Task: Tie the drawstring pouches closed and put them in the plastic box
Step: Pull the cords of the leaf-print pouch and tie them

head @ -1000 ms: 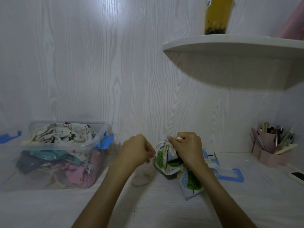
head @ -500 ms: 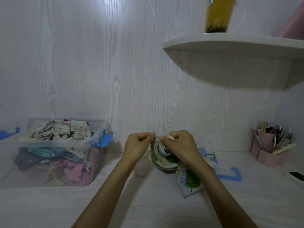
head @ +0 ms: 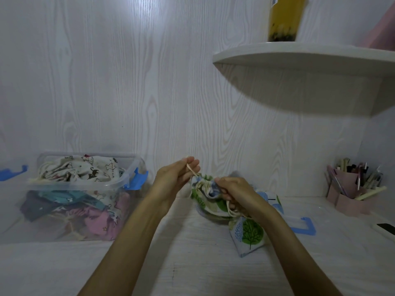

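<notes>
Sitting at the left of the white desk (head: 192, 272), the clear plastic box (head: 81, 197) with blue latches is heaped with cloth pouches: a cream animal-print one (head: 81, 167) on top, teal, dark and pink ones beneath. A curved shelf (head: 310, 58) on the wall carries a yellow drink cup (head: 284, 18). At the far right a pink holder (head: 350, 195) is crammed with pens. A blue-latched lid (head: 303, 226) lies flat behind the right forearm. Mid-desk, the leaf-print pouch (head: 209, 195) is raised between both hands, with a second leaf-print pouch (head: 248, 236) lying just beside it. The left hand (head: 175, 178) pinches the cream drawstring (head: 191, 170), while the right hand (head: 235, 193) grips the gathered pouch mouth.
</notes>
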